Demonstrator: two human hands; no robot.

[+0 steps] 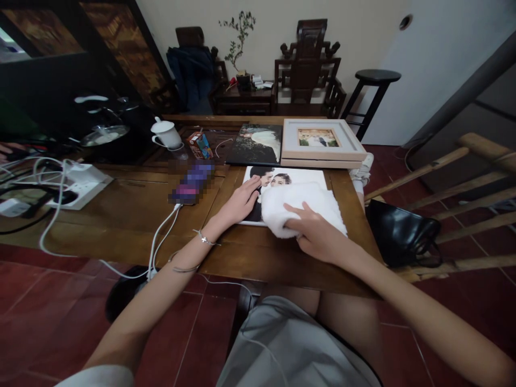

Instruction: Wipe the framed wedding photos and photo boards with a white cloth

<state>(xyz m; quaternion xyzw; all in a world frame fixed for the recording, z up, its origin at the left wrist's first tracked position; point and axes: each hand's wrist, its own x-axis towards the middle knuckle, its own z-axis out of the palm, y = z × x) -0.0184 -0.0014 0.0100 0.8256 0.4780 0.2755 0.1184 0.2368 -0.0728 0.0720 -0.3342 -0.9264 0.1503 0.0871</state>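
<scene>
A photo panel (252, 215) showing two people lies on the wooden table in front of me. My left hand (243, 201) rests flat on its left side, fingers stretched out. A folded white fluffy cloth (308, 201) covers much of the panel's right part. My right hand (318, 231) grips the cloth by its near edge, with the thumb and fingers around the fold. Behind the panel lie a dark photo panel (256, 144) with a white dress on it and a pale-framed picture (322, 142), which appears stacked on another frame.
Left of the panel are a pixelated phone (191, 183) with a white cable, a drink carton (200, 145) and a white lidded cup (166, 134). A power strip (83, 188) with tangled cables sits farther left. A black bag (405, 231) is beside the table's right edge.
</scene>
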